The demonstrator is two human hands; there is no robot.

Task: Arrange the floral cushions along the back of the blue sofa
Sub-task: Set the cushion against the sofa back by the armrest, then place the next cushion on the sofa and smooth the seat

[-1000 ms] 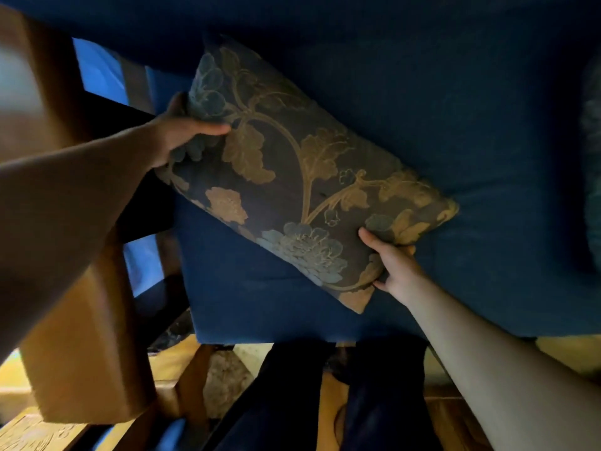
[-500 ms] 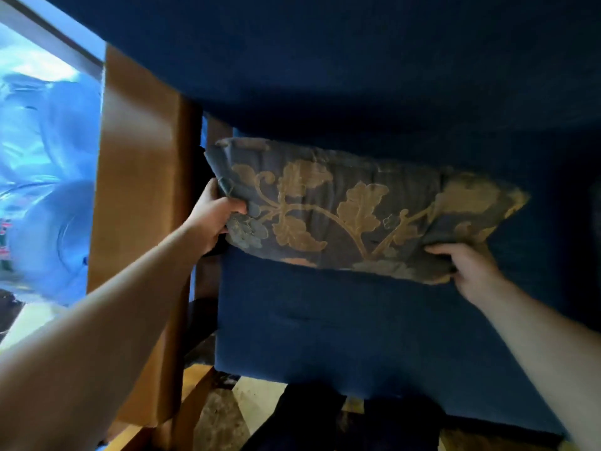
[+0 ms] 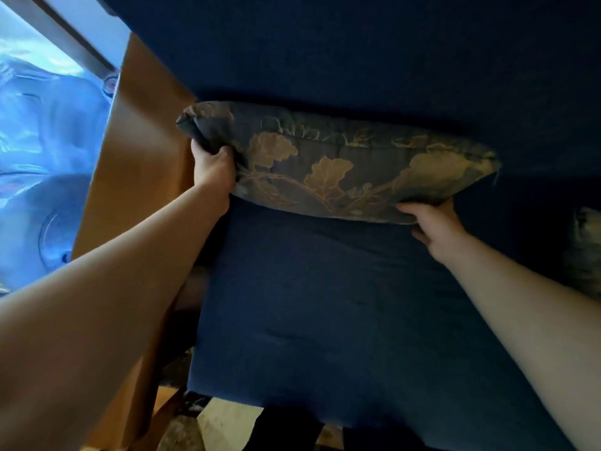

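The cushion (image 3: pixel 338 167) now lies long and level at the back of the sofa (image 3: pixel 325 304), where a second ago it sat tilted on the seat; it has been swung upright against the backrest, close to the wooden armrest (image 3: pixel 143 151); the left hand (image 3: pixel 213 166) pinches its left end, the right hand (image 3: pixel 434 222) cups its lower right corner; this placement looks nearly done; a second cushion (image 3: pixel 585 252) waits at the right edge.

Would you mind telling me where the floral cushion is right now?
The floral cushion sits left of centre in the head view, against the sofa back, beside the wooden armrest.
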